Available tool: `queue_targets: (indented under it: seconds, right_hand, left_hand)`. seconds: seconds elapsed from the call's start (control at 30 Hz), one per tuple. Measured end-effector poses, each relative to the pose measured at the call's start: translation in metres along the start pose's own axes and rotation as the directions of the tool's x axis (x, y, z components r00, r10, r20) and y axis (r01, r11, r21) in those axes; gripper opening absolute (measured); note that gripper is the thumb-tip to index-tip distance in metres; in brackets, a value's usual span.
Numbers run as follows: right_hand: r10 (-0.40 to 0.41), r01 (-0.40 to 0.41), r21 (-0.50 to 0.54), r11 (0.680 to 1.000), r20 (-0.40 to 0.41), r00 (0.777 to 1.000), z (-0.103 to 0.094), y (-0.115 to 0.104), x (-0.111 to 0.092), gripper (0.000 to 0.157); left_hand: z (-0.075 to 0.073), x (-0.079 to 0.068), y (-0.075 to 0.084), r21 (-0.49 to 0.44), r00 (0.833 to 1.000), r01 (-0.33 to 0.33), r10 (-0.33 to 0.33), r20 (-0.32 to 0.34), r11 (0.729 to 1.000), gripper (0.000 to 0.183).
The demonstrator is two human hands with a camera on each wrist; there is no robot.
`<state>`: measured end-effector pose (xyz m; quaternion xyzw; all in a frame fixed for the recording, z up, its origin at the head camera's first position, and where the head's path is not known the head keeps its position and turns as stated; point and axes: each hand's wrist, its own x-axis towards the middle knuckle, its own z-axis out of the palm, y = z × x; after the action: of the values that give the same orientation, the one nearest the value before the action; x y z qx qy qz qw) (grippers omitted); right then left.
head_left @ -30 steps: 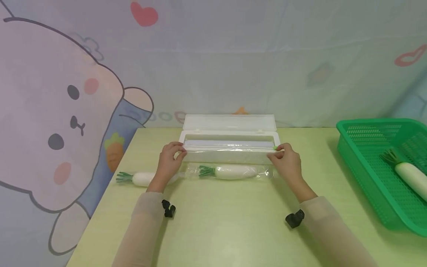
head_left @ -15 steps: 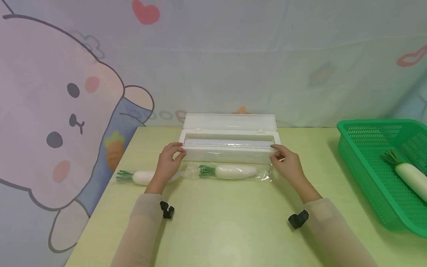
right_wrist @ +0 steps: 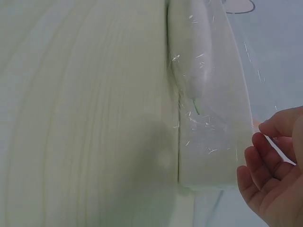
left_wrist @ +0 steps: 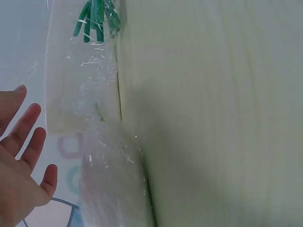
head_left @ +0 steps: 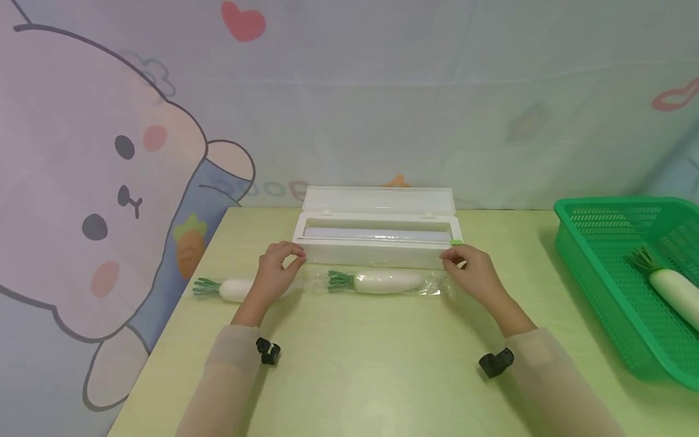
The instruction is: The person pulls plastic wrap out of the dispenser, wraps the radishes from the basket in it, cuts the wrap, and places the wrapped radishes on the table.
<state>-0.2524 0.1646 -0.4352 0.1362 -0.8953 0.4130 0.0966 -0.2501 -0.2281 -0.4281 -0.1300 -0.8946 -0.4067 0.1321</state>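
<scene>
Left hand [head_left: 275, 273] and right hand [head_left: 475, 273] both pinching clear film [right_wrist: 253, 61] at film dispenser [head_left: 377, 255]; wrapped daikon [head_left: 388, 282] just in front.

This looks like an indoor corner dressed for filming; whether it belongs to a home or a studio cannot be told. A creased cloth [head_left: 393, 121] hangs as a backdrop from nine round to three o'clock, printed with a large cartoon animal [head_left: 60, 152] just past nine and a red heart [head_left: 244, 22] at eleven. The bench [head_left: 360, 376] has a pale wood-grain top, and black cameras [head_left: 496, 362] sit at both cuffs [head_left: 532, 345]. Kitchen goods supply the props: a film box [head_left: 377, 255] near the centre, a wrapped radish [head_left: 389, 281] on its six-o'clock side, a green basket [head_left: 590, 303] past three.
</scene>
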Motion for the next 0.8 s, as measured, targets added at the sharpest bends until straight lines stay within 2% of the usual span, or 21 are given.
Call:
queue_targets:
  seconds: [0.23,0.43,0.67,0.8]
  right_hand:
    - [-0.074,0.076,-0.036,0.996,0.051,0.996,-0.004,0.004,-0.010,0.011]
    - [-0.086,0.095,-0.072,0.993,0.123,0.989,-0.004,0.013,-0.019,0.011]
    - [-0.140,0.159,-0.104,0.982,0.171,0.975,0.001,0.018,-0.024,0.012]
    - [-0.121,0.151,-0.125,0.981,0.218,0.968,0.003,0.018,-0.025,0.012]
  left_hand:
    - [-0.007,-0.009,0.001,0.053,0.997,-0.016,0.012,0.081,0.998,0.009]
    - [-0.011,-0.017,-0.001,0.139,0.986,-0.043,0.020,0.166,0.989,0.005]
    - [-0.007,-0.022,-0.006,0.248,0.979,-0.091,0.041,0.199,0.964,0.004]
    - [-0.004,-0.024,-0.009,0.316,0.978,-0.110,0.047,0.203,0.942,0.004]
